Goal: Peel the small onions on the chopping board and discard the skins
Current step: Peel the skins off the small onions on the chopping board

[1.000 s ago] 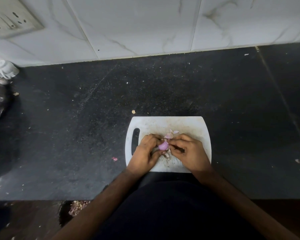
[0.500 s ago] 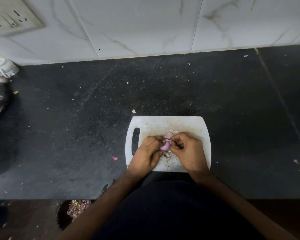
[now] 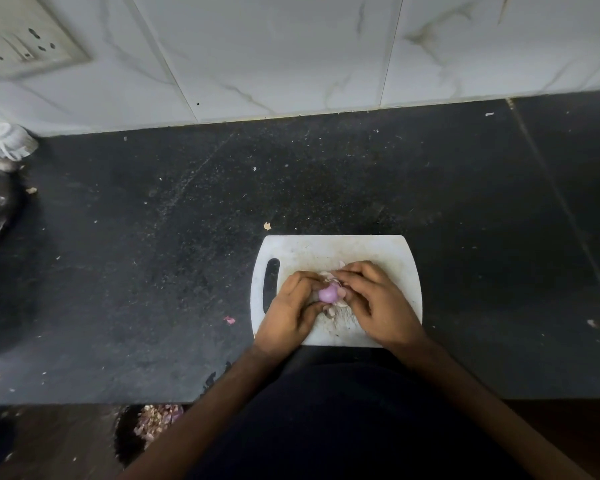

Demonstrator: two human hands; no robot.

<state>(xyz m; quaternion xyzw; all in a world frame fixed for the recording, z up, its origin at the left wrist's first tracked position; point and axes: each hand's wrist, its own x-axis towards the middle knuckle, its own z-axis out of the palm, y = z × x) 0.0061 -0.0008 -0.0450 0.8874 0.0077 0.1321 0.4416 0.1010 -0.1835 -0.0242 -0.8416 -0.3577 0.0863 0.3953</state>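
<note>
Lower centre of frame: small onion (image 3: 328, 293) held over chopping board (image 3: 343, 249), fingers of left hand (image 3: 291, 313) and right hand (image 3: 378, 306) clamped on it. Bin (image 3: 132, 434), lower left below bench (image 3: 153, 254), contains skins (image 3: 156, 419).

purple onion (image 3: 328, 293), white chopping board (image 3: 333, 249), speckled black counter (image 3: 187, 237)

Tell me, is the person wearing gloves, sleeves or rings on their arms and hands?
No gloves. The left hand and right hand are bare, and both forearms are bare too, with no sleeves showing as far up as the picture goes. I can see no rings, watch or bracelets. The only clothing in view is a dark garment over the body, between the arms.
</note>
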